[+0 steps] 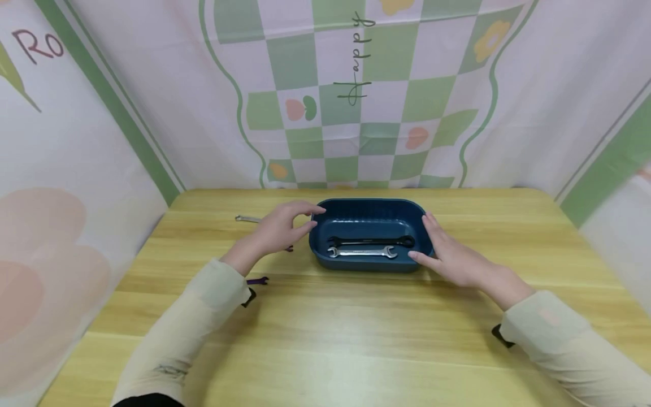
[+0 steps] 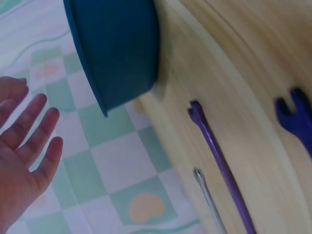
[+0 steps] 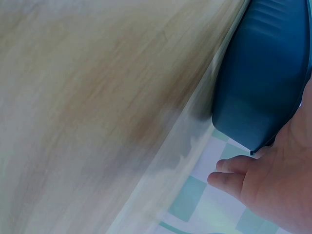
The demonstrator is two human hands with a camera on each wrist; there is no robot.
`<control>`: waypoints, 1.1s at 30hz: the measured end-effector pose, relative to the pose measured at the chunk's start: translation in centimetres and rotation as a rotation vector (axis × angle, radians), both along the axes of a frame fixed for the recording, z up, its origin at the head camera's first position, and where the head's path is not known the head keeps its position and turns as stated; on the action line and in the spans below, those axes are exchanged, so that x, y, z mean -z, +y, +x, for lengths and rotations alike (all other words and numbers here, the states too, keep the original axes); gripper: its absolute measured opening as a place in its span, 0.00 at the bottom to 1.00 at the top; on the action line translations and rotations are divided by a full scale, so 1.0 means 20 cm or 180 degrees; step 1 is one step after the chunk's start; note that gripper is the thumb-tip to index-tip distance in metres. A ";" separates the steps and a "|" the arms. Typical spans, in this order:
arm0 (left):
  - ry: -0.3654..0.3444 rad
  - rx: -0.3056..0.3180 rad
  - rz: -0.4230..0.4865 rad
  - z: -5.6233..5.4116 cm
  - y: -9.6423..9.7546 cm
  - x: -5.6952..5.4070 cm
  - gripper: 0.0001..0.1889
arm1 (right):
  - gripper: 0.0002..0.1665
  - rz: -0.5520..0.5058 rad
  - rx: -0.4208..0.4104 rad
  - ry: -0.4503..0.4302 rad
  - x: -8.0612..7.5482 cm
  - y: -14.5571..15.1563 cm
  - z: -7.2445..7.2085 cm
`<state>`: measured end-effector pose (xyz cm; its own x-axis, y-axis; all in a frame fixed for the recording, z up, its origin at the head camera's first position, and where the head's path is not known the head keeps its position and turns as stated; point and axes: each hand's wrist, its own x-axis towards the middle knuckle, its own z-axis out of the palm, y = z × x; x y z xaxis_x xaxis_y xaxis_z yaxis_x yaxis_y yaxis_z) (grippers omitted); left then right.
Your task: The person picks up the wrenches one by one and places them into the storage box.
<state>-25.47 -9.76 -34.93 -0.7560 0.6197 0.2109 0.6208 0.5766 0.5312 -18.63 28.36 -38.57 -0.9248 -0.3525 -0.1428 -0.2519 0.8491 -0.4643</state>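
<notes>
A dark blue oblong basin (image 1: 376,263) stands on the table. On its floor lie a black wrench (image 1: 373,241) and, nearer to me, a silver open-ended wrench (image 1: 361,252), side by side. My left hand (image 1: 282,227) is at the basin's left end, thumb and fingers spread apart with nothing held. In the left wrist view its fingers (image 2: 36,129) look loosely bent and apart from the basin wall (image 2: 117,48). My right hand (image 1: 452,257) rests at the right end, fingers nearly straight along the rim and thumb over the front corner. The right wrist view shows its palm (image 3: 278,190) close against the basin.
Left of the basin, partly behind my left hand and arm, lie a silver wrench (image 1: 247,219) and two purple wrenches, one (image 1: 258,281) near my sleeve and another (image 2: 219,163) farther back. A patterned cloth (image 1: 341,113) hangs behind the wooden table (image 1: 346,339).
</notes>
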 end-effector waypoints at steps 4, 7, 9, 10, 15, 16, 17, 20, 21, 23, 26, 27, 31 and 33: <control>0.0029 -0.0008 0.0041 0.00 -0.06 0.01 0.18 | 0.60 0.0006 0.0005 -0.0006 0.00 -0.01 0.00; 0.0055 0.0013 0.0058 0.00 -0.09 0.02 0.18 | 0.60 0.0020 0.0009 0.0008 -0.01 0.00 0.00; 0.0053 0.0019 0.0072 0.00 -0.11 0.02 0.17 | 0.60 0.0020 0.0001 0.0021 -0.01 0.00 0.00; 0.0033 0.0026 0.0078 0.00 -0.12 0.02 0.17 | 0.60 0.0016 -0.0003 0.0022 -0.01 0.00 0.00; -0.0173 0.0055 -0.0005 0.01 -0.18 0.04 0.17 | 0.60 0.0011 -0.0029 0.0015 -0.01 0.00 -0.01; -0.0234 0.0060 -0.0012 0.01 -0.20 0.04 0.17 | 0.60 0.0008 -0.0034 0.0014 -0.01 0.00 -0.01; -0.0272 0.0056 -0.0028 0.01 -0.21 0.05 0.17 | 0.60 0.0007 -0.0040 0.0013 -0.01 0.00 -0.01; -0.0330 0.0023 -0.0040 0.00 -0.24 0.07 0.17 | 0.59 0.0006 -0.0047 0.0025 -0.01 0.00 -0.01; -0.0336 -0.0009 -0.0052 0.00 -0.25 0.08 0.17 | 0.59 0.0007 -0.0046 0.0029 -0.01 0.00 -0.01; -0.0320 -0.0063 -0.0073 0.00 -0.27 0.10 0.16 | 0.59 0.0005 -0.0045 0.0029 -0.01 0.00 0.00; -0.0341 -0.0111 -0.0113 -0.01 -0.30 0.11 0.17 | 0.59 -0.0004 -0.0041 0.0036 -0.01 0.00 0.00; -0.0355 -0.0118 -0.0135 -0.01 -0.31 0.12 0.17 | 0.59 -0.0006 -0.0040 0.0037 -0.01 0.00 0.00; -0.0427 -0.0110 -0.0264 -0.02 -0.35 0.14 0.17 | 0.59 -0.0005 -0.0041 0.0048 -0.01 0.00 0.00; -0.0471 -0.0125 -0.0310 -0.02 -0.37 0.15 0.16 | 0.59 -0.0010 -0.0038 0.0053 -0.01 0.00 0.00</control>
